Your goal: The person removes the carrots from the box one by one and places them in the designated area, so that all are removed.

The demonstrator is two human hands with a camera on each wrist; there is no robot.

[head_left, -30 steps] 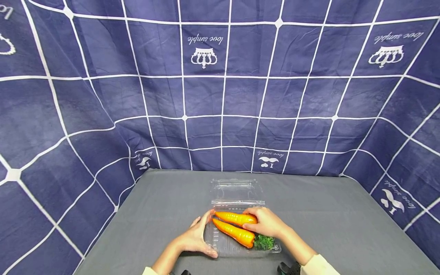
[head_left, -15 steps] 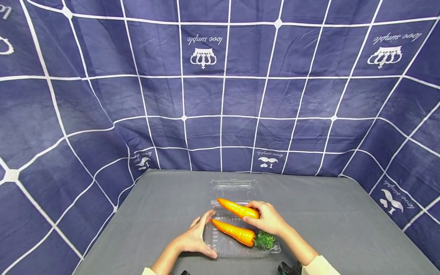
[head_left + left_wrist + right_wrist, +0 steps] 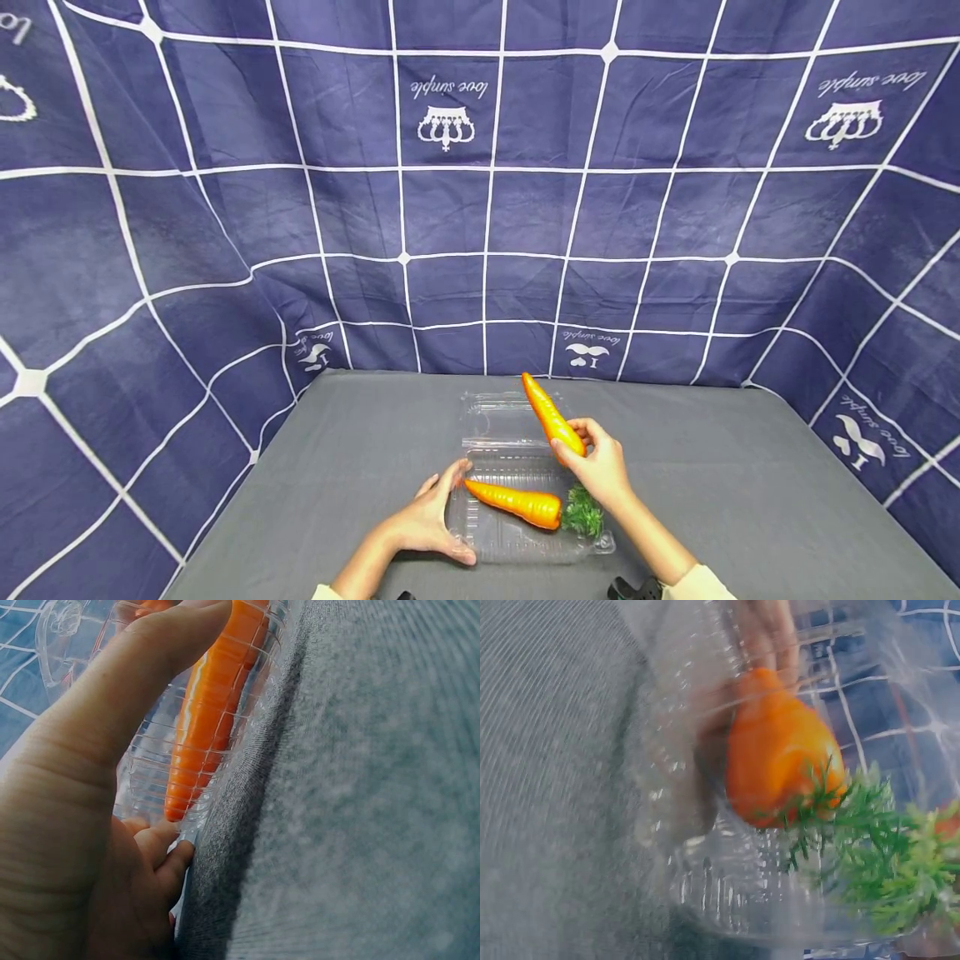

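Observation:
My right hand [image 3: 600, 471] grips an orange carrot [image 3: 546, 408] by its thick end, with the tip pointing up and away above the open lid [image 3: 498, 421]. A second carrot [image 3: 517, 503] lies in the clear plastic container [image 3: 513, 548], its tip to the left. Leafy green tops [image 3: 583, 512] sit beside its thick end; I cannot tell which carrot they belong to. My left hand [image 3: 427, 517] spans the container's left end, thumb at the front, fingers at the back. In the left wrist view the lying carrot [image 3: 206, 727] shows through the clear wall.
The container stands on a grey cloth-covered table [image 3: 360, 450], its lid folded back toward the rear. A dark blue curtain [image 3: 525, 208] with white lines closes off the back and both sides. Dark wrist gear [image 3: 633, 588] shows at the right forearm.
My right hand has lifted its carrot out of the container, moving it back and right and turning its tip upward. The green tops have shifted slightly. My left hand has stayed in place.

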